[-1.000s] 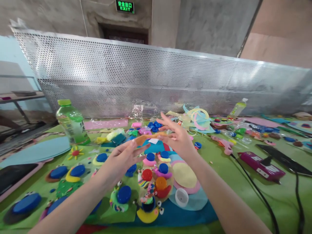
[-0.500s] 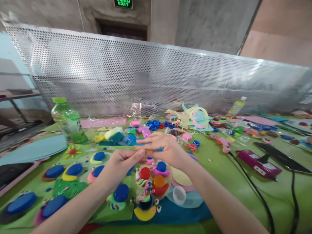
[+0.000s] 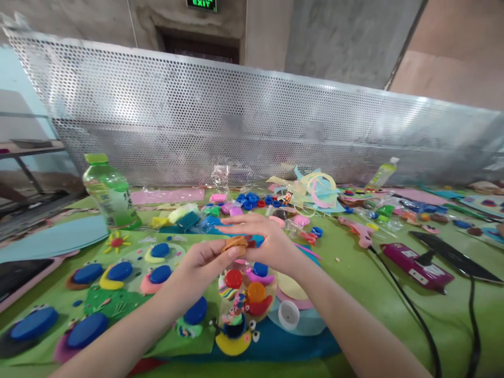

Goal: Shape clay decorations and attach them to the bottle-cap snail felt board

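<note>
Both hands meet over the middle of the green-covered desk [image 3: 354, 273]. The left hand [image 3: 200, 262] pinches a small orange-brown rolled strip of felt [image 3: 234, 243] between thumb and fingertips. The right hand [image 3: 268, 242] closes on the same roll from the other side, its fingers spread flat above it. Just below the hands lie felt snails with red, orange and blue bottle-cap shells [image 3: 246, 286]. A white bottle cap [image 3: 288, 315] sits under the right forearm. A green drink bottle [image 3: 110, 193] stands well left of the left hand.
</note>
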Available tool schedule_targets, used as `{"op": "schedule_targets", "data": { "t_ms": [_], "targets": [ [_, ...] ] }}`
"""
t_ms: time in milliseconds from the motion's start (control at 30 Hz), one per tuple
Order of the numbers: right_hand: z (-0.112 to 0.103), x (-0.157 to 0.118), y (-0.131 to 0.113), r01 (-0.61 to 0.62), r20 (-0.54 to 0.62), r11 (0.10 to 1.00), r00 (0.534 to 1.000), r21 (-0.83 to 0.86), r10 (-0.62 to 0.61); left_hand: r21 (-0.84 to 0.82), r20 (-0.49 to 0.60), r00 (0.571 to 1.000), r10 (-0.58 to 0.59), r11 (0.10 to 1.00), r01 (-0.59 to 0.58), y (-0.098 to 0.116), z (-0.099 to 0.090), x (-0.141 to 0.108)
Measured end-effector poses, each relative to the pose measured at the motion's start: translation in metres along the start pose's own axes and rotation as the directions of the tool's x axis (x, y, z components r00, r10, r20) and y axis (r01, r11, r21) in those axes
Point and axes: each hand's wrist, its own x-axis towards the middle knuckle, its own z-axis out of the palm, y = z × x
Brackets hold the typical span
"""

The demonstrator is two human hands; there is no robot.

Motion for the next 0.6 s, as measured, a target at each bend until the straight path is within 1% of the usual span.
{"op": "schedule_targets", "data": {
  "t_ms": [100,167,200,233,300,367,400,433,467,533,600],
  "targets": [
    [-0.002,0.001,0.001,0.044,0.060,0.999,0.997,0.013,-0.045,0.123,-0.047,0.999,-0.017,0.992,0.023,0.002,-0.002,0.001],
    [-0.009,0.001,0.004,0.048,0.117,0.999,0.992,0.027,-0.051,0.118,-0.052,0.998,-0.028,0.992,0.034,0.002,-0.004,0.002],
    [-0.013,0.001,0.007,0.044,0.125,0.998,0.991,0.036,-0.049,0.078,-0.050,0.998,-0.036,0.996,0.040,0.002,-0.006,0.003],
    [-0.018,0.001,0.011,0.041,0.100,0.998,0.994,0.048,-0.045,0.013,-0.050,0.998,-0.043,0.999,0.044,0.002,-0.007,0.004],
    [-0.028,0.001,0.017,0.015,-0.038,0.997,0.999,0.077,-0.012,-0.151,-0.058,0.997,-0.049,0.988,0.040,0.002,-0.008,0.006],
    [-0.034,0.000,0.019,-0.056,-0.183,0.995,0.981,0.087,0.071,-0.289,-0.057,0.998,-0.029,0.957,0.011,0.003,-0.007,0.006],
    [-0.034,-0.001,0.019,-0.099,-0.214,0.991,0.970,0.090,0.116,-0.337,-0.055,0.998,-0.016,0.942,-0.003,0.003,-0.006,0.006],
    [-0.032,-0.001,0.017,-0.137,-0.202,0.987,0.967,0.087,0.153,-0.367,-0.046,0.999,-0.011,0.930,-0.007,0.003,-0.005,0.005],
    [-0.029,-0.002,0.015,-0.161,-0.158,0.984,0.972,0.079,0.172,-0.381,-0.028,1.000,-0.011,0.925,0.000,0.004,-0.003,0.005],
    [-0.017,-0.002,0.010,-0.135,-0.054,0.989,0.989,0.053,0.137,-0.347,0.019,1.000,-0.021,0.938,0.026,0.004,0.002,0.003],
    [-0.006,-0.001,0.006,-0.078,0.022,0.997,0.997,0.026,0.077,-0.227,0.051,0.999,-0.015,0.973,0.027,0.003,0.005,0.002]
  ]
}}
